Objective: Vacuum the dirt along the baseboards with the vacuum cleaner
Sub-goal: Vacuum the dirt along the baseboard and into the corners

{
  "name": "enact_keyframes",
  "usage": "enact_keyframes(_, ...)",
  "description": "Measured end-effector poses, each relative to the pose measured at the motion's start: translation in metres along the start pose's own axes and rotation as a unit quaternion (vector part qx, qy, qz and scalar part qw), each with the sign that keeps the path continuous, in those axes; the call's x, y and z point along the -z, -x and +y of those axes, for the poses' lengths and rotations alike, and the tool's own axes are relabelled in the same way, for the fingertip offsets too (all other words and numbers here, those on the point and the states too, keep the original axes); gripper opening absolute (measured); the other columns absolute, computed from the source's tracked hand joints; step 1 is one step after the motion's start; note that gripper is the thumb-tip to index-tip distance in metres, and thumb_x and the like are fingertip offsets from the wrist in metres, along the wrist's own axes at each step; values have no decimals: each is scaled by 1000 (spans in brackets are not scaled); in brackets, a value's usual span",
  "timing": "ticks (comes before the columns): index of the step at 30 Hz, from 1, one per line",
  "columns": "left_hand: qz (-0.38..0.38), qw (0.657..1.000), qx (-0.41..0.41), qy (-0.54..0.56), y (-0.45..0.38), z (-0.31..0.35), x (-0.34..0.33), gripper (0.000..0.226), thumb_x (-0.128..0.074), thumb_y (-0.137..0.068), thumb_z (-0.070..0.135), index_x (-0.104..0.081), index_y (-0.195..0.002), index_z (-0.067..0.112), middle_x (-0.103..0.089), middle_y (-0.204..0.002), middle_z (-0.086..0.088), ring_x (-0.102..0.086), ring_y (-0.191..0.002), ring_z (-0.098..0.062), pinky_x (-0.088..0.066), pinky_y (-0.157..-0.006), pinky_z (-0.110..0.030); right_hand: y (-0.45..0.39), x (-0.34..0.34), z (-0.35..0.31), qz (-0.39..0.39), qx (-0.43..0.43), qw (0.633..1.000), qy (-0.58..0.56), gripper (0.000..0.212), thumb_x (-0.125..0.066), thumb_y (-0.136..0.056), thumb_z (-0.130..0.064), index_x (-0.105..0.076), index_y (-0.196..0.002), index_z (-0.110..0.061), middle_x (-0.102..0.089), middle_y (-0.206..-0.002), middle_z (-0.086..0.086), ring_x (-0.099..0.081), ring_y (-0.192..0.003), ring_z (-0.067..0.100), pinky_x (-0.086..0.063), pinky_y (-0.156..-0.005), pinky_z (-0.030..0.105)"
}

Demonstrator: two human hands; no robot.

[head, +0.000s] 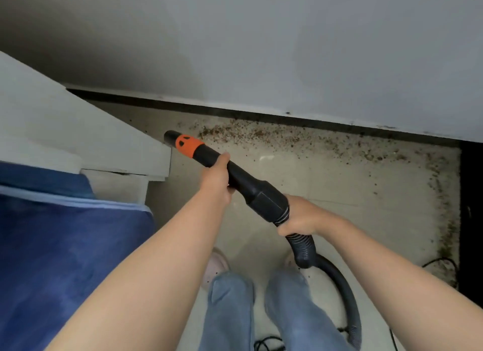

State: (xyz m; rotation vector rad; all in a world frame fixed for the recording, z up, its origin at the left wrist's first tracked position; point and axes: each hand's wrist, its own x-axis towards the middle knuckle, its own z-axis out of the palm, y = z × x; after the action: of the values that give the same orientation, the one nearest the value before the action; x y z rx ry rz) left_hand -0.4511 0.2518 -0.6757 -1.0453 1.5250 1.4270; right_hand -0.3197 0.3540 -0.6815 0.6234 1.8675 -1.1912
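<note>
Along the far wall, dirt [251, 135] lies thick on the floor [339, 194] against the dark baseboard [235, 113], thinning toward the right, where it turns down the right edge. From the head view, the left hand [215, 179] grips the black nozzle [209, 158] just behind its orange band [188, 144], fingers curled round it. The right hand [300, 216] grips the ribbed hose [303, 248] where it meets the nozzle's thick collar. The tip points far-left, raised off the floor and just left of the dirt.

To do this step well, I judge the tip should drop close to the floor and sweep slowly right along the baseboard, the right hand feeding hose so it does not drag.

A pale tiled floor, a grey wall [287, 50], a white ledge [78, 131] and a blue bed [65, 246] at left frame the corner. Thin cords [441, 260] lie near the right edge.
</note>
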Motion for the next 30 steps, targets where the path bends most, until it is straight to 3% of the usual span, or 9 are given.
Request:
enact_keyframes(4, 26, 997, -73, -13, -50, 4, 12, 23, -58, -91, 21, -42, -107, 15, -54, -91, -3, -55, -91, -23, -51, -89, -39, -61, -19, 1, 34, 26, 999, 31, 52, -71, -71, -8, -49, -118, -15, -53, -99, -2, -51, -88, 15, -36, -61, 20)
enact_keyframes(8, 46, 992, -115, 15, -106, -17, 23, 28, -61, -89, 14, -43, -110, 11, -52, -87, -3, -54, -87, -22, -48, -92, -39, -118, -37, 21, 11, 48, 998, 48, 50, -71, -72, -7, -49, -117, -12, -54, -100, 2, -52, -90, 17, -36, -71, 22)
enact_keyframes(12, -8, 993, -119, 10, -162, -49, 28, 29, -63, -87, 17, -47, -110, 12, -58, -90, -5, -59, -79, -20, -51, -81, -35, -173, -50, 40, -10, 63, 996, 57, 51, -71, -74, -9, -46, -119, -11, -56, -107, 5, -55, -96, 20, -43, -75, 26)
enact_keyframes(16, 26, 980, -199, -14, -210, -61, 20, 14, -56, -91, 21, -47, -96, 11, -57, -75, -8, -57, -61, -17, -49, -57, -27, -234, -43, 51, -116, 76, 979, 153, 66, -73, -80, -18, -36, -134, -10, -53, -128, 7, -51, -116, 21, -44, -97, 33)
enact_keyframes(19, 52, 970, -233, -38, -243, -54, 19, 21, -55, -91, 22, -46, -105, 8, -56, -88, -12, -56, -69, -21, -48, -64, -31, -277, -15, 54, -176, -11, 957, 232, 61, -64, -88, -15, -31, -139, -8, -51, -135, 8, -48, -122, 24, -40, -95, 31)
enact_keyframes(23, 72, 969, -224, -79, -276, -33, 34, 40, -55, -91, 24, -46, -124, 4, -52, -103, -13, -52, -88, -28, -45, -77, -36, -317, 10, 51, -109, -35, 939, 323, 49, -56, -93, -17, -37, -138, -11, -51, -135, 11, -52, -120, 26, -43, -95, 35)
enact_keyframes(26, 73, 954, -259, -133, -291, -28, 44, 41, -55, -92, 25, -45, -124, 2, -49, -100, -11, -49, -87, -27, -44, -76, -33, -333, 14, 35, -20, 9, 939, 343, 38, -47, -96, -14, -44, -134, -9, -55, -128, 13, -56, -110, 25, -45, -89, 33)
enact_keyframes(30, 91, 928, -286, -221, -305, -34, 61, 42, -53, -92, 25, -42, -124, 2, -50, -100, -12, -49, -82, -24, -42, -70, -30, -334, 5, 17, 30, 38, 894, 445, 37, -39, -99, -16, -44, -134, -5, -48, -135, 13, -47, -121, 28, -39, -95, 33)
